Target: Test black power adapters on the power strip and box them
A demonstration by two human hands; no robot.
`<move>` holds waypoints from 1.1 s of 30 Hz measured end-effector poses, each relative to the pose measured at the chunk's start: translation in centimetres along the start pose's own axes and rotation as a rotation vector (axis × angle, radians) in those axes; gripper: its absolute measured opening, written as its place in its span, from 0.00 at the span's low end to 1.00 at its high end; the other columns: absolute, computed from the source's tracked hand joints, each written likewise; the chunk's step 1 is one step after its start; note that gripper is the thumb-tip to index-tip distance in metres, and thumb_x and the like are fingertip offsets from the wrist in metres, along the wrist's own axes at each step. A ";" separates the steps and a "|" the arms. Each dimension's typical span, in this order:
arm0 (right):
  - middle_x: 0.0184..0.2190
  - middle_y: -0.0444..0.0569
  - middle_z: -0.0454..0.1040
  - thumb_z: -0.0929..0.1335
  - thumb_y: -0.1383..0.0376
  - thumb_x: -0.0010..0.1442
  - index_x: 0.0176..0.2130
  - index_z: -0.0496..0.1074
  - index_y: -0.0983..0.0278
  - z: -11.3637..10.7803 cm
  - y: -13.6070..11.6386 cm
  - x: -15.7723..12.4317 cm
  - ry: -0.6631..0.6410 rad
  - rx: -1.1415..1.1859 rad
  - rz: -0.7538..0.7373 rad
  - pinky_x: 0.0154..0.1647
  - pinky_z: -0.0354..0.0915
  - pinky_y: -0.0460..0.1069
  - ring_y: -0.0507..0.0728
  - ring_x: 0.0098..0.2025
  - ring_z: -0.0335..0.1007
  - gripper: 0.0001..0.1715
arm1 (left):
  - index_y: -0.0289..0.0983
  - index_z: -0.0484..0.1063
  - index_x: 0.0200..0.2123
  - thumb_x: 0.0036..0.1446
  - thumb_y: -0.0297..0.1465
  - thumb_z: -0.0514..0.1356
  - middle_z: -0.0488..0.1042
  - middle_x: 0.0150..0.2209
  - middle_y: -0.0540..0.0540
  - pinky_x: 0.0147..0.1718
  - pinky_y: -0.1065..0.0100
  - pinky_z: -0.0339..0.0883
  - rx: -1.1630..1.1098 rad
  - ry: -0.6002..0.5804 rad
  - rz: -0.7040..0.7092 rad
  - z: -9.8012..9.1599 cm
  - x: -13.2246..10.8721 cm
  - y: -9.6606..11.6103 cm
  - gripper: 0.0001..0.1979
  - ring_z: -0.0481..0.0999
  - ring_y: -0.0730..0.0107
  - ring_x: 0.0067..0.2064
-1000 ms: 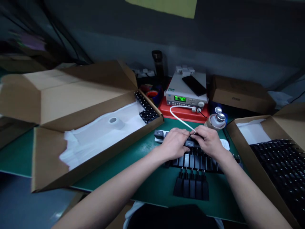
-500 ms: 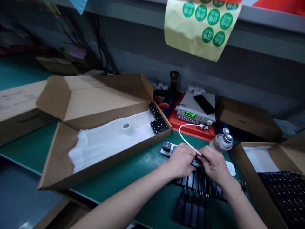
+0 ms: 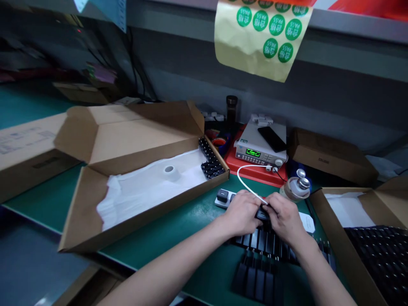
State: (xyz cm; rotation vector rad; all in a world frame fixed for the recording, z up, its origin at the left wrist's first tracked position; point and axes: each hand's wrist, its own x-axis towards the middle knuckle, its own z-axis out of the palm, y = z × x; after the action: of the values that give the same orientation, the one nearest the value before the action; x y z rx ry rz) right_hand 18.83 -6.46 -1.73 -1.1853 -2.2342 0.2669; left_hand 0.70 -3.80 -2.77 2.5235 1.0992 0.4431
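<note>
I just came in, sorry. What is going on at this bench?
A person works at a green bench. Their left hand and right hand hold a small black charger, with a white cable reaching it. Rows of black chargers lie below the hands, and a meter stands behind.

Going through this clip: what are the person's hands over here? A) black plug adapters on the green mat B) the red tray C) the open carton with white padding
A: the left hand and right hand meet over a black plug adapter, above a row of adapters on the green mat.
</note>
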 end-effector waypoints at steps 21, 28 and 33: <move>0.40 0.48 0.77 0.65 0.65 0.69 0.44 0.72 0.58 -3.1 3.2 -2.6 0.008 -0.127 0.017 0.41 0.70 0.50 0.57 0.41 0.76 0.06 | 0.40 0.69 0.52 0.47 0.32 0.66 0.75 0.52 0.42 0.55 0.55 0.69 -0.651 0.051 0.028 -6.2 -5.8 -1.0 0.26 0.75 0.57 0.53; 0.45 0.46 0.77 0.66 0.60 0.68 0.47 0.72 0.56 -2.1 4.6 -3.3 0.105 -0.188 -0.031 0.44 0.72 0.50 0.59 0.46 0.78 0.09 | 0.40 0.60 0.62 0.51 0.32 0.62 0.76 0.50 0.41 0.40 0.61 0.73 -0.579 0.243 -0.486 -12.7 -6.4 -13.0 0.34 0.78 0.60 0.43; 0.44 0.45 0.78 0.65 0.56 0.68 0.47 0.74 0.56 -2.2 4.5 -3.5 0.101 -0.219 -0.015 0.43 0.73 0.51 0.59 0.44 0.78 0.11 | 0.30 0.68 0.53 0.39 0.25 0.65 0.78 0.36 0.39 0.32 0.61 0.72 -0.278 0.047 -0.890 -13.3 -2.3 -20.6 0.32 0.78 0.57 0.33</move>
State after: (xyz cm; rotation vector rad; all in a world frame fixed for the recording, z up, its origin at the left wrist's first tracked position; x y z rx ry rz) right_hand 24.68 -6.82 -3.33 -1.2641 -2.2246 -0.0453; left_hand -19.43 10.14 -0.19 1.5713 1.8571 0.3557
